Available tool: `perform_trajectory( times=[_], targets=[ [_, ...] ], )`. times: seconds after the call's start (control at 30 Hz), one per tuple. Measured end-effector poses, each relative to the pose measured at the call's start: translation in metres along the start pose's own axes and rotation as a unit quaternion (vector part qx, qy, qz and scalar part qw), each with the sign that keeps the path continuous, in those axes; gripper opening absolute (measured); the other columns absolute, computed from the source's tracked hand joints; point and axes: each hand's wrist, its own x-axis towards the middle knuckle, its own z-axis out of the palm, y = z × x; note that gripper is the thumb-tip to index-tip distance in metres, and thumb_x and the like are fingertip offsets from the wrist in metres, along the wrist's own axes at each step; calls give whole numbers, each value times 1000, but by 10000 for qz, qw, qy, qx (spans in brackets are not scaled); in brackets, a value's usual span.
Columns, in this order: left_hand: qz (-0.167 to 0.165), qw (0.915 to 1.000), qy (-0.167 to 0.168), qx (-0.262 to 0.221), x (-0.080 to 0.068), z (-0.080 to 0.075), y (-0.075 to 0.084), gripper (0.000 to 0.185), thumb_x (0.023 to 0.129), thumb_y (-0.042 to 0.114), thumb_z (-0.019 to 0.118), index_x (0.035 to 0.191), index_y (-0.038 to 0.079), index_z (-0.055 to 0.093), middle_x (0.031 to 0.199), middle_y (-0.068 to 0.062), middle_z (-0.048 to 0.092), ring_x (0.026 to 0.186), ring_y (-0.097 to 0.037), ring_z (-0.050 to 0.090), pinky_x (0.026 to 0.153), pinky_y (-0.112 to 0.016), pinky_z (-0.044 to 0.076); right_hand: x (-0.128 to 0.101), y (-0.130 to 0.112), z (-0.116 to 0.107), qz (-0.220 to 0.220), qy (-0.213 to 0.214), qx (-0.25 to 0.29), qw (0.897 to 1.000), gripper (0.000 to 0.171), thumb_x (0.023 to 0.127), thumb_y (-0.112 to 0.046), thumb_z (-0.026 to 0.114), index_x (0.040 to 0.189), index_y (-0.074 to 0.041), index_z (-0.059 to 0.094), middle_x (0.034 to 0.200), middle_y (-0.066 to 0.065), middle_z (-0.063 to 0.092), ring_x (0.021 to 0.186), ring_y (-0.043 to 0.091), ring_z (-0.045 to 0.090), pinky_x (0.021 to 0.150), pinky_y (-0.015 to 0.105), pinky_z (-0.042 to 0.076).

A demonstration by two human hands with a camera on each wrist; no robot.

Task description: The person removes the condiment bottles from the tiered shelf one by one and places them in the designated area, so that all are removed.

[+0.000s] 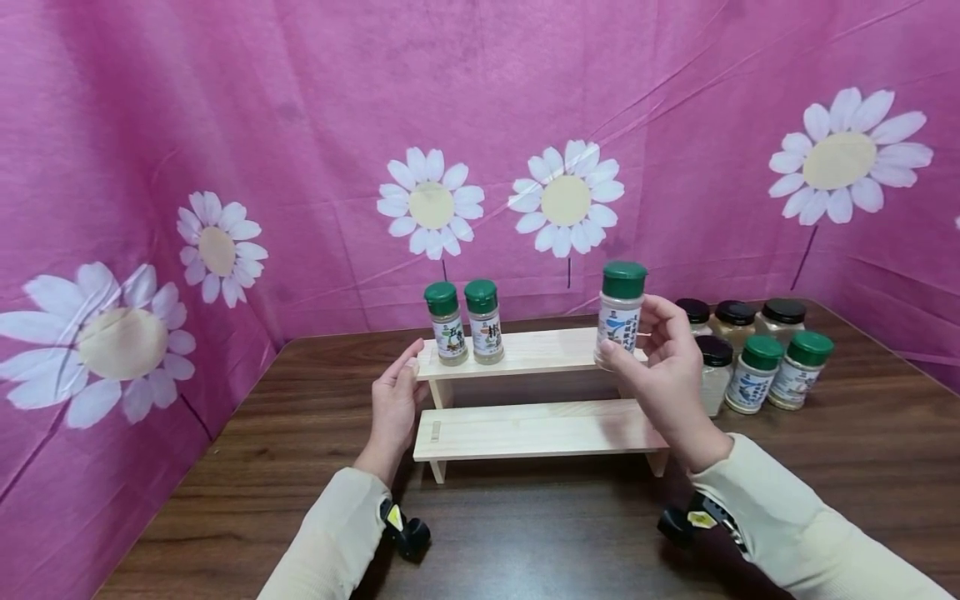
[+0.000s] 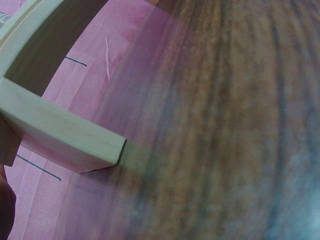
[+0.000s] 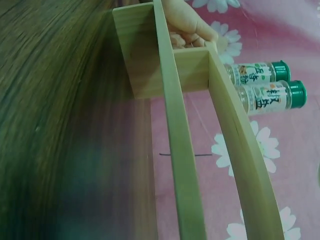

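Left hand [image 1: 396, 402] grips two-tier wooden rack [image 1: 540, 429] at left end, seemingly steadying; right hand [image 1: 666, 375] pinches green-capped seasoning shaker [image 1: 621, 310] upright

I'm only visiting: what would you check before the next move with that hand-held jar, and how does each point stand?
1. Right hand gripping the held jar: ok.
2. Held jar roughly upright, green cap on: ok.
3. Left hand holding the left end of the upper shelf: ok.
4. Two standing jars upright: ok.
5. Bare shelf between them and the held jar: ok.
6. Held jar's base touching the shelf: cannot tell.
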Motion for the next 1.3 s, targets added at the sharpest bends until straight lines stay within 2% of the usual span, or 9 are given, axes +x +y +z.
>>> perform_trajectory(
  times=[0.3,0.53,0.63,0.8,1.0,1.2,1.3],
  targets=[
    [1,10000,-8,92,1,0,0,41,93,3,38,132,-8,45,134,-23,46,93,-5,61,82,-23,51,-4,3,-20,27,123,45,9999,56,73,18,61,121,-9,49,105,3,55,94,13,53,84,14,45],
    [-14,9999,-62,116,1,0,0,41,94,5,38,132,-8,45,134,-23,46,96,-6,60,85,-25,50,-7,7,-39,-98,266,381,9989,57,71,22,60,120,-5,51,102,3,57,91,11,54,80,13,47],
    [-1,9999,-82,121,1,0,1,41,94,5,38,132,-7,45,134,-23,46,96,-6,60,85,-25,50,-9,9,-48,-154,347,88,9992,60,67,25,60,119,-5,53,100,2,59,88,10,55,77,11,47],
    [-27,9999,-85,132,2,0,-1,41,94,6,39,132,-7,45,135,-23,46,96,-6,60,85,-26,50,-15,12,-62,-13,434,-801,9958,65,63,26,64,118,-8,54,99,-2,60,87,7,57,75,9,47],
    [-74,9997,-42,226,1,1,-3,41,94,5,37,132,-7,45,134,-24,46,97,-7,60,86,-26,50,-24,13,-75,-52,315,-1454,9889,68,61,25,67,119,-6,51,97,-7,59,87,3,56,76,7,46],
    [-74,9998,5,203,0,1,-2,41,93,4,37,132,-7,46,134,-24,47,95,-6,61,84,-25,51,-28,17,-85,-152,173,-1685,9854,68,59,25,69,119,-2,52,95,-10,59,86,1,56,76,7,47],
    [-68,9998,0,204,0,0,-2,41,93,4,37,132,-7,46,134,-24,47,95,-6,61,83,-25,51,-30,29,-94,-64,153,-1728,9848,69,60,22,72,121,-3,51,97,-12,59,87,-1,57,75,6,47]
  ],
)
